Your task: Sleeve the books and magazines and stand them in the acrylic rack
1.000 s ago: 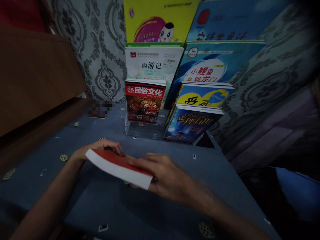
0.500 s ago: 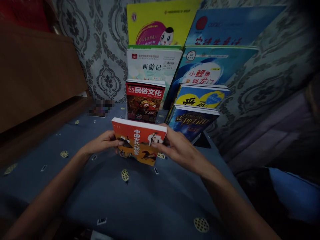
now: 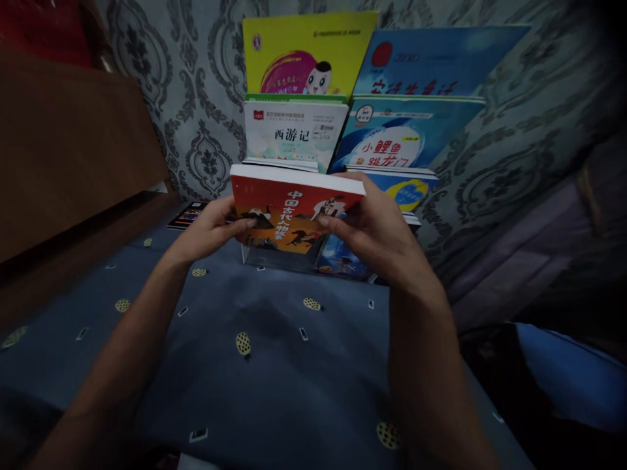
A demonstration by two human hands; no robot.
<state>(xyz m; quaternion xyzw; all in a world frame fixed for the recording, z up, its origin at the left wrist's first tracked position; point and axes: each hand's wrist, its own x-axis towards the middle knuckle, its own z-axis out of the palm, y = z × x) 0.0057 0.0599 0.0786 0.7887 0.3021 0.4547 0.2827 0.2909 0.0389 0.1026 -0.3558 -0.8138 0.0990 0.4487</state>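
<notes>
I hold a red and orange book (image 3: pixel 289 212) upright in both hands, cover towards me, just in front of the left column of a clear tiered book stand (image 3: pixel 274 258). My left hand (image 3: pixel 210 228) grips its left edge and my right hand (image 3: pixel 377 232) grips its right edge. The book hides the front-left book of the stand. Behind it stand a white book (image 3: pixel 294 130) and a yellow book (image 3: pixel 304 55). The right column holds several blue books (image 3: pixel 406 134), the lowest partly behind my right hand.
The stand sits on a dark blue patterned cloth (image 3: pixel 255 365) against a grey damask wall (image 3: pixel 196 98). A brown wooden panel (image 3: pixel 73 143) rises at the left. A small flat dark item (image 3: pixel 189 214) lies by the wall. Dark fabric hangs at the right.
The book went from lying tilted low over the cloth to upright, and both hands have carried it up and forward to the stand's front-left slot.
</notes>
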